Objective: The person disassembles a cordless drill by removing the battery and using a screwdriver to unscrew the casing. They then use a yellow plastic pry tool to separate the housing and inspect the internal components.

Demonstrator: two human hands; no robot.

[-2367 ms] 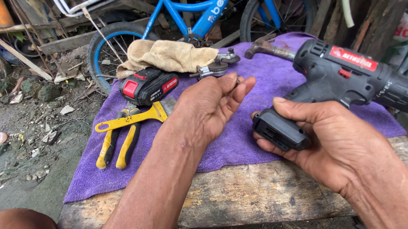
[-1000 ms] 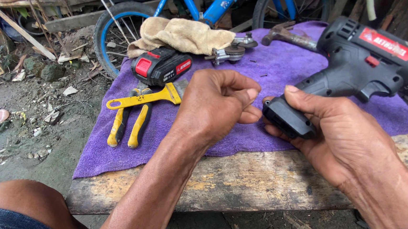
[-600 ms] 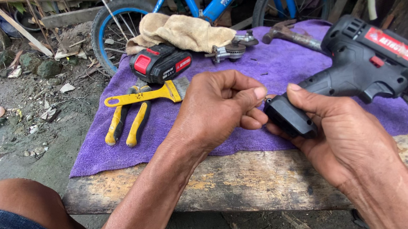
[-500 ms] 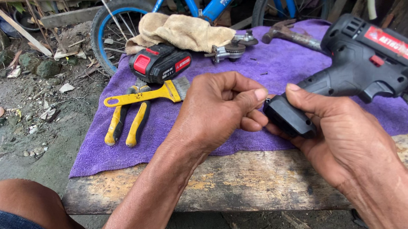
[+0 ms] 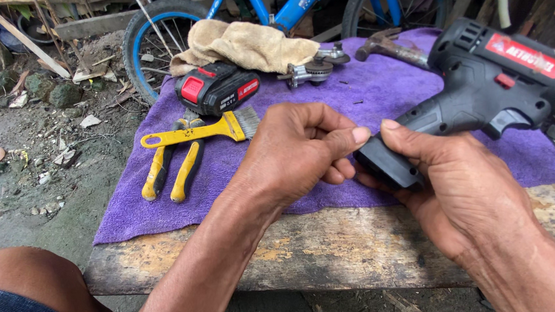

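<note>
My right hand (image 5: 460, 195) grips the base of a black cordless drill (image 5: 491, 86), holding it just above the purple cloth (image 5: 332, 114). My left hand (image 5: 297, 154) is curled, its thumb and fingertips pressed against the bottom of the drill's handle beside my right thumb. Whether it pinches anything small is hidden. A black and red battery pack (image 5: 217, 88) lies on the cloth to the left, with a yellow-handled paintbrush (image 5: 198, 129) and yellow-handled pliers (image 5: 172, 168) in front of it.
The cloth covers a worn wooden bench (image 5: 322, 257). A tan rag (image 5: 246, 43), a metal part (image 5: 313, 67) and a hammer (image 5: 389, 46) lie at the back. A blue bicycle (image 5: 255, 4) stands behind. Dirt ground with debris (image 5: 25, 132) lies left. My knee (image 5: 15, 281) shows bottom left.
My left hand went from flat and open above the cloth to curled against the drill's base. The drill and right hand stay roughly in place while the view shifted closer.
</note>
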